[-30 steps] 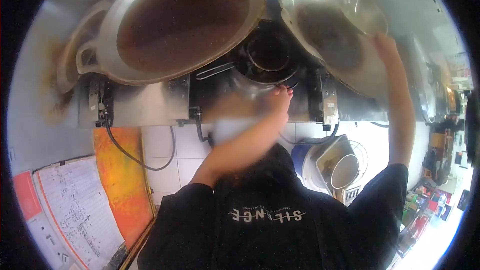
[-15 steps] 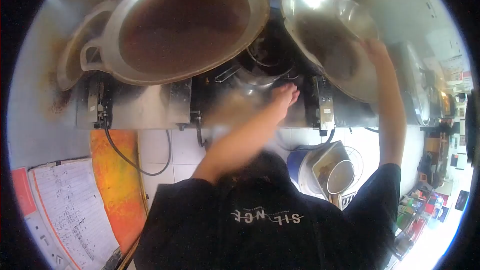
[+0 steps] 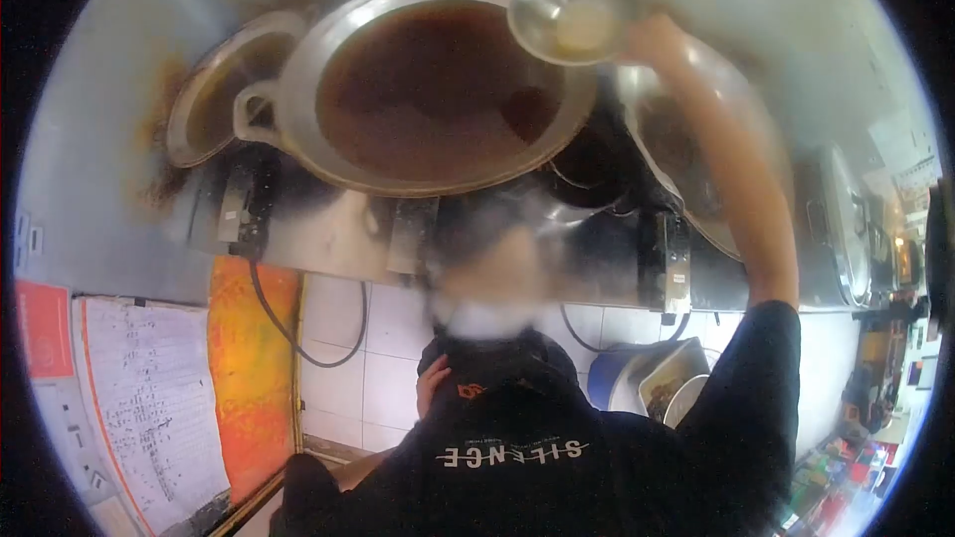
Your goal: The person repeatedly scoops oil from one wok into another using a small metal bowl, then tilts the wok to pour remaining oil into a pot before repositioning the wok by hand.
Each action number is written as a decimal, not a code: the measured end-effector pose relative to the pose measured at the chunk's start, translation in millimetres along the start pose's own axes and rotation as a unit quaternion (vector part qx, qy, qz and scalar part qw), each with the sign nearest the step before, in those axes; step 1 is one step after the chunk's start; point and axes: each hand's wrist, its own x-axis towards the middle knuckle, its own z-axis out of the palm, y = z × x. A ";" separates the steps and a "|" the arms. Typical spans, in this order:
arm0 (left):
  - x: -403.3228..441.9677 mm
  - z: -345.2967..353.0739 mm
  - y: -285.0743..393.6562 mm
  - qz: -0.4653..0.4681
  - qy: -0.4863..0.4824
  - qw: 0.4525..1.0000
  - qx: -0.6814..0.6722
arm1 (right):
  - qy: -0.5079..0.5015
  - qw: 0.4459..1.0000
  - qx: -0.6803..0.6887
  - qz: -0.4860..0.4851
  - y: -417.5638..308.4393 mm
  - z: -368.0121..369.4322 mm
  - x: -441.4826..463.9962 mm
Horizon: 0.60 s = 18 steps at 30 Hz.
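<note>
My right hand (image 3: 655, 40) grips a shiny metal bowl (image 3: 559, 10) by its right side. A little pale yellowish residue or liquid shows in the bowl. It is raised over the right rim of a large wok (image 3: 301, 89) of dark brown liquid (image 3: 428, 89). Below my right forearm lies a second wok (image 3: 686, 159), tilted and partly hidden by the arm. My left hand (image 3: 433, 388) is low against my chest, its visible fingers laid on black fabric; the rest is hidden. A dark pot (image 3: 597, 164) sits between the two woks.
A smaller pan (image 3: 181, 124) stands at the far left. Black hoses (image 3: 284, 328) hang from the metal stove front. On the floor side are a tray (image 3: 652, 373) over a blue container, an orange board (image 3: 254, 388) and handwritten sheets (image 3: 149, 408). Haze blurs the middle.
My right hand has lifted the bowl out of the right wok and moved it left, over the large wok's edge. My left hand has drawn back from the stove to my chest.
</note>
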 end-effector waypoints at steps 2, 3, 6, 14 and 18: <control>4.1 -4.6 13.7 -0.212 0.125 0.960 -0.131 | 0.021 0.998 0.056 0.031 -27.5 24.5 30.2; 17.6 -11.7 31.9 -0.328 0.187 0.901 -0.214 | 0.034 0.997 0.059 0.027 -38.4 36.4 41.7; 1.6 -16.4 24.4 -0.314 0.233 0.909 -0.142 | 0.103 0.993 -0.058 -0.019 -78.2 60.6 63.2; -26.4 -28.1 19.6 -0.143 0.274 0.951 0.024 | 0.010 0.996 -0.047 -0.074 -125.2 121.9 68.0; -16.9 -28.0 56.8 -0.034 0.321 0.941 0.103 | -0.161 0.942 -0.219 -0.194 -141.1 114.7 63.7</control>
